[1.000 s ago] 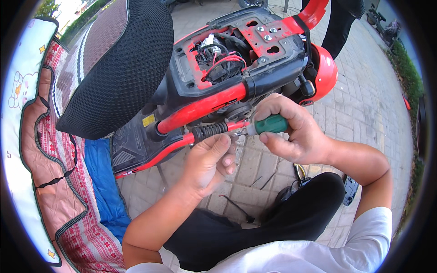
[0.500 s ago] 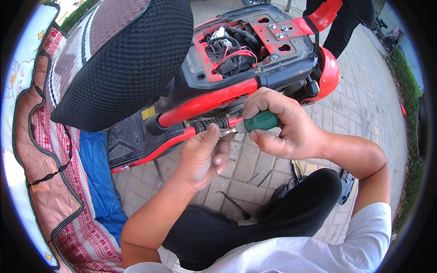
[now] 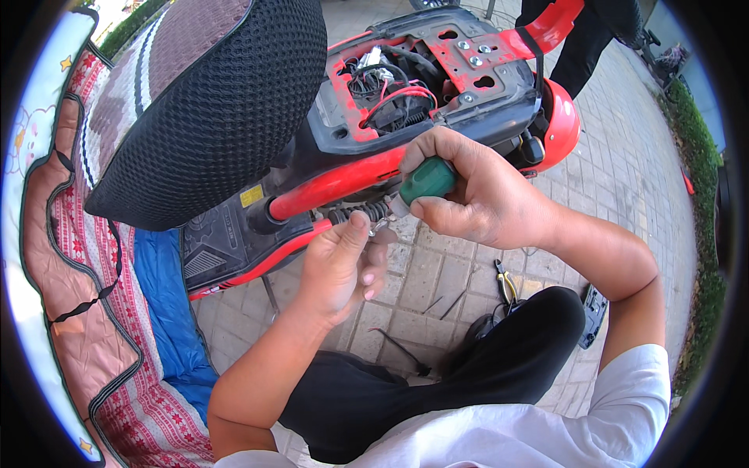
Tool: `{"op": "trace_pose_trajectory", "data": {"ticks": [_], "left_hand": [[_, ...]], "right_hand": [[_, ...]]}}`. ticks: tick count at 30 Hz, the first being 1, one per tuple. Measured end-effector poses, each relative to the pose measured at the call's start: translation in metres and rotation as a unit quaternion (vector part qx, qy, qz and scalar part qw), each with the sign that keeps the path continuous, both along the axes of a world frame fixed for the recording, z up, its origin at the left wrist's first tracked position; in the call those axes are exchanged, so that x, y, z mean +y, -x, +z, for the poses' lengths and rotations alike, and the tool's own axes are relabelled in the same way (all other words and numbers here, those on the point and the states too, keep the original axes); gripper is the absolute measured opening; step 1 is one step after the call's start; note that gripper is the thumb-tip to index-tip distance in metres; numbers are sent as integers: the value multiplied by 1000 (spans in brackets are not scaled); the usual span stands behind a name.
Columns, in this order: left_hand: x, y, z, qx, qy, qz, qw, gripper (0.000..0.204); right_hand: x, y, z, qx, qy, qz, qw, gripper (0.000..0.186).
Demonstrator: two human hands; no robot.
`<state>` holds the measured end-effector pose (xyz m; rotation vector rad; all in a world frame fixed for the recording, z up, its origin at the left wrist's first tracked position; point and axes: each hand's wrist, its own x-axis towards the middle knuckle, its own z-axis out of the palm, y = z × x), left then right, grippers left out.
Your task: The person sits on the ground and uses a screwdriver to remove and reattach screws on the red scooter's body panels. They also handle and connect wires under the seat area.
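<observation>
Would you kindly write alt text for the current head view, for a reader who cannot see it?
A person's right hand holds a green-handled tool at a small metal piece in the left hand, beside a red-and-black scooter with exposed wiring. Pliers lie on the paving.

The handle [image 3: 428, 180] is showing smooth plastic, the fitting [image 3: 380, 227] glinting metal; the seat [image 3: 226, 125] is wearing rough mesh, the paving [image 3: 417, 290] looking matt.
</observation>
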<state>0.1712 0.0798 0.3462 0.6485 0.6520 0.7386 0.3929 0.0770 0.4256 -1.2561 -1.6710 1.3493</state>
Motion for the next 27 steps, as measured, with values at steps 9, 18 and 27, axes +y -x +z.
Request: {"op": "trace_pose_trajectory", "data": {"ticks": [9,18,27], "left_hand": [[-2,-10,5,30,-70,121,990,45],[12,-13,24,-28,-9,189,981,68],[56,12,15,314,-409,210,831,42]], "right_hand": [[2,15,-3,111,1,-42,993,61],[20,31,-12,274,7,-107,956,64],[68,25,3,179,-171,-143,958,49]]}}
